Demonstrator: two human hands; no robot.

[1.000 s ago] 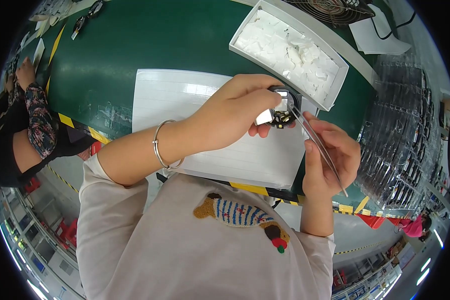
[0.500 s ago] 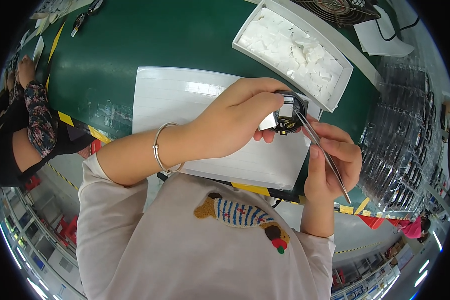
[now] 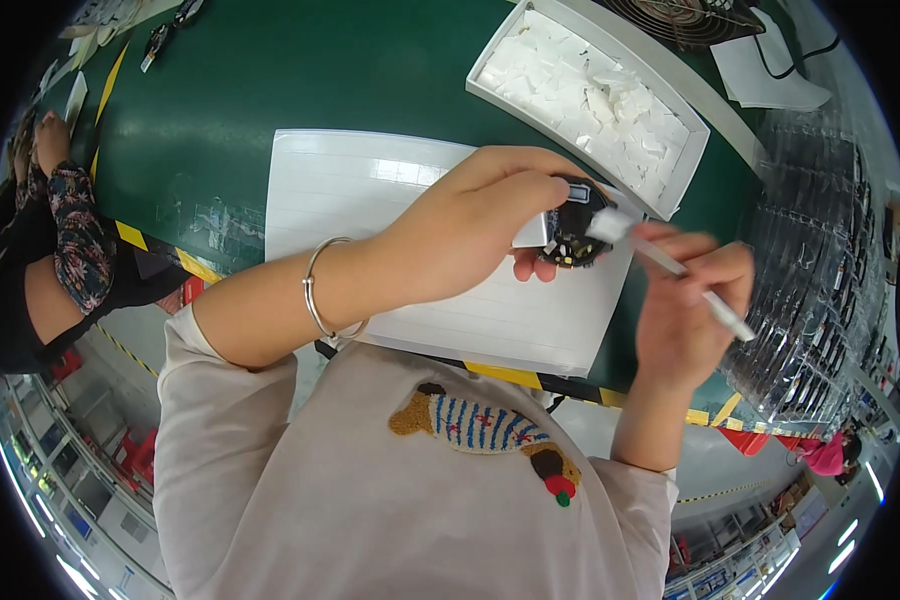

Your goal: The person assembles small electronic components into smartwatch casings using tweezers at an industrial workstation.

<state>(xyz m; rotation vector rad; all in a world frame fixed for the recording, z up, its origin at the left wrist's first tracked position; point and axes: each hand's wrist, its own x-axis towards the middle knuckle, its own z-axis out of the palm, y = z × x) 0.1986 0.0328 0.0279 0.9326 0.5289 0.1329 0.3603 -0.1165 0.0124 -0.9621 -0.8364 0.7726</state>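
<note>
My left hand point(image 3: 505, 215) is closed on a small rounded black electronic module point(image 3: 580, 225), with its thumb along the upper edge. Circuit parts and golden contacts show on the module's open face, and a pale silvery block point(image 3: 532, 232) juts from its left side. Metal tweezers point(image 3: 690, 272) are pinched in my right hand point(image 3: 692, 290), which is blurred by motion. At their tips, over the module's right side, is a small white piece point(image 3: 610, 225), like film or paper. Below the module lies a white lined sheet point(image 3: 370, 170).
A white box point(image 3: 686, 165) of white scraps stands beyond my hands. Stacked clear plastic trays point(image 3: 805, 270) fill the right side, near a fan grille point(image 3: 675, 18). Another person's arm point(image 3: 75, 220) rests at the left. A small dark part point(image 3: 158, 42) lies far left on the green mat point(image 3: 270, 70).
My right hand and the tweezers have moved a little to the right, away from the module. A white piece now shows at the tips; earlier they were inside the module. The left hand barely moved.
</note>
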